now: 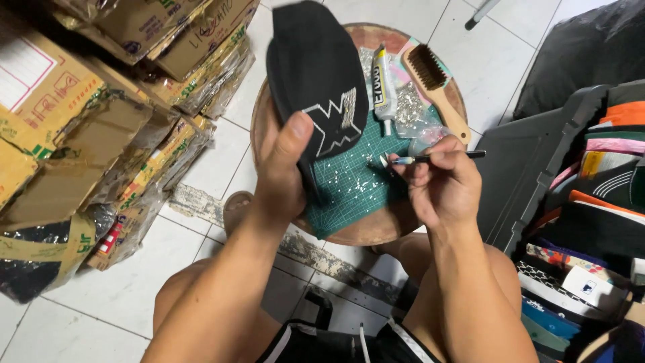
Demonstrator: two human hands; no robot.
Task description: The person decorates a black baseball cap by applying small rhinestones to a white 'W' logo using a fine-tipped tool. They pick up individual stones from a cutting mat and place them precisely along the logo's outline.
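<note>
While pinching a thin black pen-like tool (440, 158) near its tip, right hand (443, 185) fingers (420, 168) clenched around it, tip hovering just above the green cutting mat (353, 181). Left hand (279, 171) grasping a black cap (316, 81), thumb (293, 138) pressed on the crown beside a white zigzag emblem (332, 124), cap held up over the mat's left part. Small pale studs scattered on the mat. Behind the tool: a glue tube (383, 84), clear bags of studs (413, 111), a wooden brush (433, 84), all on the round wooden tabletop (366, 232). Cardboard boxes (80, 128) stacked at left; folded caps in a dark crate (537, 175) at right.
</note>
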